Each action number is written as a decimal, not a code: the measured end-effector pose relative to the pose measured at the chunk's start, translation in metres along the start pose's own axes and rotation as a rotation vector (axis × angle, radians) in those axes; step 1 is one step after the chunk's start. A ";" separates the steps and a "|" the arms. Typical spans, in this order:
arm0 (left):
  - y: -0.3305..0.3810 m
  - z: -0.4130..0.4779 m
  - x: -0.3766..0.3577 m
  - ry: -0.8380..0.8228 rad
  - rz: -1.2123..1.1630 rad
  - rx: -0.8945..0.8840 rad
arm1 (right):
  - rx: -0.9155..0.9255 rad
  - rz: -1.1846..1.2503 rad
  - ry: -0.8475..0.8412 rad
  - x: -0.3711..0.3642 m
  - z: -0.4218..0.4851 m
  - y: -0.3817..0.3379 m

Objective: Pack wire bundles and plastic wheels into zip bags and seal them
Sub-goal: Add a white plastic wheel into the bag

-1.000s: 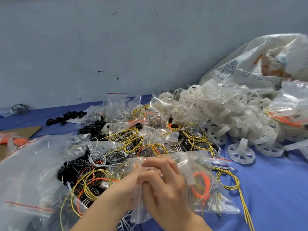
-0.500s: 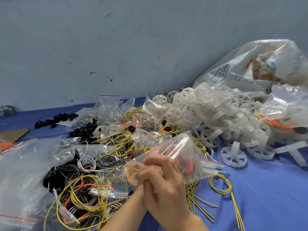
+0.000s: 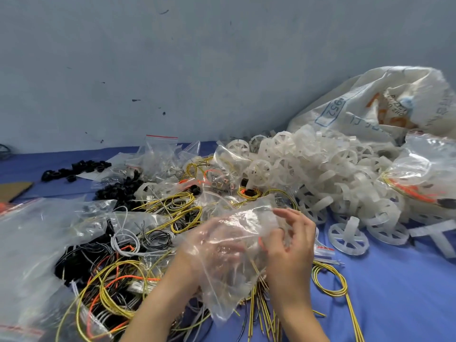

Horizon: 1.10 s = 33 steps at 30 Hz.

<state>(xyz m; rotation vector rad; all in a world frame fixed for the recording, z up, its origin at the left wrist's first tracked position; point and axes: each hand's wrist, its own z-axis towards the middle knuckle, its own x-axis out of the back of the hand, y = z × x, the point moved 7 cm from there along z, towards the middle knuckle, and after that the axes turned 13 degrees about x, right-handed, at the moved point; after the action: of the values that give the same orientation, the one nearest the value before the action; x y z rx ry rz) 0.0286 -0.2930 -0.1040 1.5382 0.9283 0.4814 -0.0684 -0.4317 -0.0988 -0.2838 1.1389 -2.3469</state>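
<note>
Evidently, the right hand (image 3: 292, 245) is curled at the three o'clock edge of the crumpled clear plastic zip bag (image 3: 237, 243), and the film is pinched by its fingers. The left hand (image 3: 214, 245) is seen only as a blur through the film, so its grip cannot be told. The bag is held just above the blue counter (image 3: 394, 304), at the six o'clock part of the view. It is judged light, limp and slippery, and best taken at the stiffer zip rim. An orange and yellow wire bundle (image 3: 257, 269) is glimpsed inside; its springy ends may be expected to snag the film. The heap of white spoked plastic wheels (image 3: 320, 174), judged rigid and light, lies at two o'clock.
</note>
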 end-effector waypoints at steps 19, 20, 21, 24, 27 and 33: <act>-0.014 0.001 0.063 -0.067 -0.593 0.145 | -0.346 -0.623 0.089 0.052 0.027 0.065; -0.014 0.001 0.063 -0.060 -0.593 0.147 | -0.367 -0.644 0.054 0.051 0.027 0.068; -0.014 0.001 0.064 -0.053 -0.596 0.148 | -0.376 -0.665 0.030 0.051 0.027 0.070; -0.016 0.003 0.066 -0.037 -0.591 0.152 | -0.376 -0.723 0.008 0.050 0.028 0.071; -0.016 0.005 0.067 -0.029 -0.557 0.140 | -0.379 -0.757 0.012 0.051 0.031 0.073; -0.016 0.004 0.066 -0.043 -0.551 0.131 | -0.386 -0.872 -0.008 0.060 0.039 0.080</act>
<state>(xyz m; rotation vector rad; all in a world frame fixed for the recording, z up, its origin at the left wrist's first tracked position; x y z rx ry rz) 0.0665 -0.2445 -0.1336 1.3250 1.3122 -0.0076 -0.0756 -0.5310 -0.1384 -1.1159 1.7050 -2.7827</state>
